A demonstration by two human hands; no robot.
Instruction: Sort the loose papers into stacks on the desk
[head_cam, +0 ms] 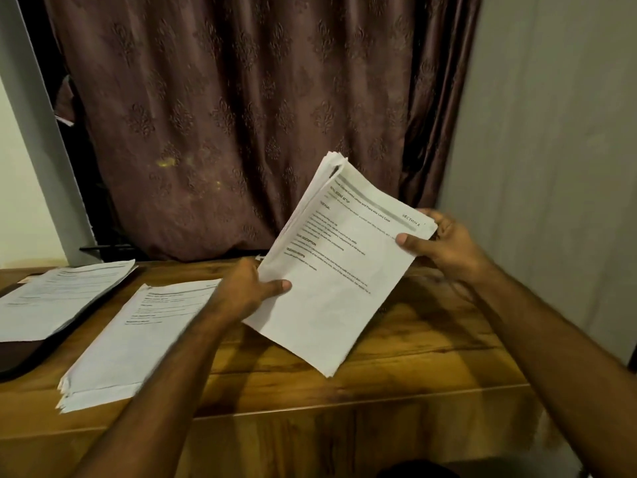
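Both hands hold one sheaf of printed papers (339, 270) tilted above the table (344, 391). The left hand (248, 291) pinches the sheaf's near-left edge, thumb on the printed face. The right hand (437, 246) grips the far-right corner beside the heading strip, thumb on top and fingers curled behind. The hands are well apart, one at each side of the sheaf. The hold appears meant to keep the top page readable, probably so the heading can be checked before sorting.

Two stacks already lie on the table. The nearer stack (138, 343) lies just left of the left hand, partly under its forearm, with fanned, uneven lower corners. The farther stack (58, 298) lies well left of that, resting partly on a dark flat object (20, 357) whose kind cannot be told.

Bare wood shows below and right of the sheaf, giving room for a further stack. A curtain (241, 115) hangs behind the table's far edge; a wall (551, 150) closes the right side beyond the right hand.
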